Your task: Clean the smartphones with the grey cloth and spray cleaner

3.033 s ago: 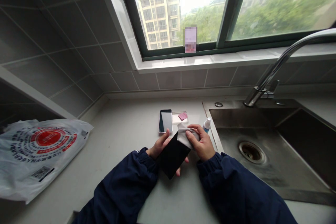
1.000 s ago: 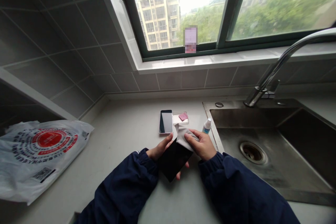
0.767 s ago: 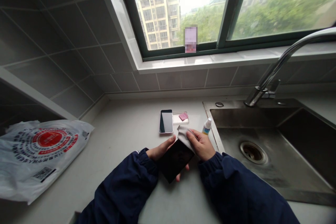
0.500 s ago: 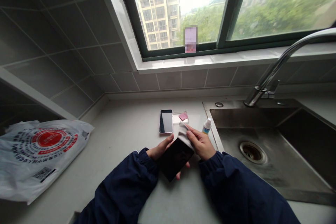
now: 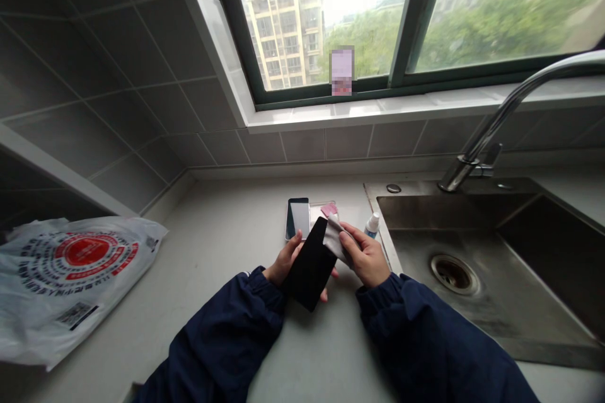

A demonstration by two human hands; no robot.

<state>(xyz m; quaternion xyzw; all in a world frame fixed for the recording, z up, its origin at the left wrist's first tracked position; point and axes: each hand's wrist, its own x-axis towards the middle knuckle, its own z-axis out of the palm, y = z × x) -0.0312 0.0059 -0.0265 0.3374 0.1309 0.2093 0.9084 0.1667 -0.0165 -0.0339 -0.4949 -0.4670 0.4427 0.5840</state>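
My left hand grips a black phone, thumb along its left edge and fingertips showing past its right side. The phone is tilted above the counter, its dark face turned up. Bunched in my right hand is a grey cleaning cloth with a zigzag edge, lying against the phone's upper right edge. Just behind the hands, a second phone with a white rim lies on the counter. Beside it is a clear case, partly hidden, with a pink piece on it.
A small white-capped spray bottle stands by the edge of the steel sink, right of my hands. A chrome tap arches over the sink. On the left lies a white plastic bag with red print on the counter.
The cloth has moved off the phone's face to its upper right edge, uncovering the top. The phone has turned more upright and shifted slightly up in my left hand.
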